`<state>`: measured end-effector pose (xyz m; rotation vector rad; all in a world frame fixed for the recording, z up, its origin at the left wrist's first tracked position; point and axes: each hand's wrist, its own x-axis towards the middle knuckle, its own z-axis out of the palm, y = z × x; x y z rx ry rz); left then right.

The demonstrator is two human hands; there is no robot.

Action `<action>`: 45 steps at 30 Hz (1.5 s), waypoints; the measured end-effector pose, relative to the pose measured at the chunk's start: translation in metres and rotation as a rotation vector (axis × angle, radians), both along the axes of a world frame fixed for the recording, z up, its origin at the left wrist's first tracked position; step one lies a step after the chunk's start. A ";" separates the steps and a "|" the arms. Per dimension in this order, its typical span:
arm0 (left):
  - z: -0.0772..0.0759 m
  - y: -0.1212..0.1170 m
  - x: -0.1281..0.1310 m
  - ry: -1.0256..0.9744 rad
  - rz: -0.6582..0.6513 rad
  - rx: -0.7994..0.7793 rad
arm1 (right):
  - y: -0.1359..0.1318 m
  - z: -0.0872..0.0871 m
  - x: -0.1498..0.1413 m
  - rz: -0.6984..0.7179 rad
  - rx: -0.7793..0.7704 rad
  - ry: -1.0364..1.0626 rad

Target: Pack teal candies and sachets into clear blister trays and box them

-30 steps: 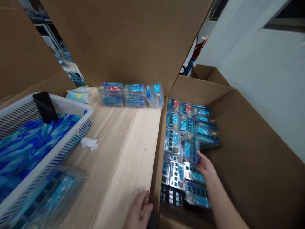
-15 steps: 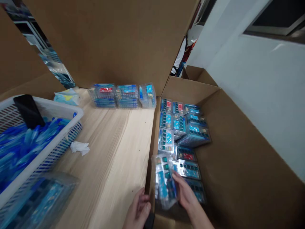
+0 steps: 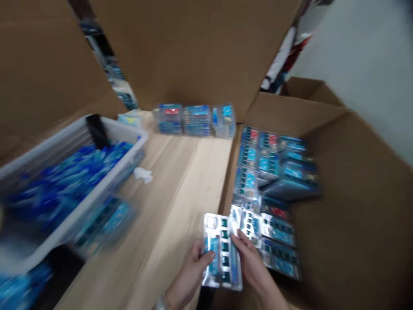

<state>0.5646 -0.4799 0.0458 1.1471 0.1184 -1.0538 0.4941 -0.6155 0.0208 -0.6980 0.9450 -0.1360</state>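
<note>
A clear plastic blister pack (image 3: pixel 225 254), with a row of dark green squares and a blue part inside, is held over the near left edge of a cardboard carton (image 3: pixel 351 215). My left hand (image 3: pixel 193 267) grips its left side, thumb on top. On the right side, my right hand (image 3: pixel 253 265) has its fingers on the pack's edge. Just beyond, similar packs (image 3: pixel 247 181) fill the carton's left part in rows and stacks, some with red labels.
Three stacks of packs (image 3: pixel 197 120) stand at the back of the wooden table (image 3: pixel 180 185). At left is a white basket (image 3: pixel 92 201) of blue pen-like pieces with a black, phone-like object (image 3: pixel 97 132). A crumpled tissue (image 3: pixel 143 174) and blurred packs (image 3: pixel 111 221) lie beside it.
My left hand has come from the carton edge onto the pack. The pack has moved slightly and is now between both hands. The view has swung left.
</note>
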 end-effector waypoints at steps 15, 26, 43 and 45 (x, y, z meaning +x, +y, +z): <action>0.008 0.166 0.071 -1.453 0.067 1.336 | 0.088 -0.016 0.013 0.257 0.019 -0.178; 0.014 0.197 0.117 -1.527 -0.356 1.455 | 0.103 -0.040 -0.008 0.271 -0.115 -0.291; 0.021 0.200 0.123 -1.548 -0.390 1.418 | 0.105 -0.041 -0.006 0.271 -0.169 -0.325; 0.021 0.197 0.119 -1.549 -0.392 1.450 | 0.105 -0.042 -0.006 0.275 -0.184 -0.320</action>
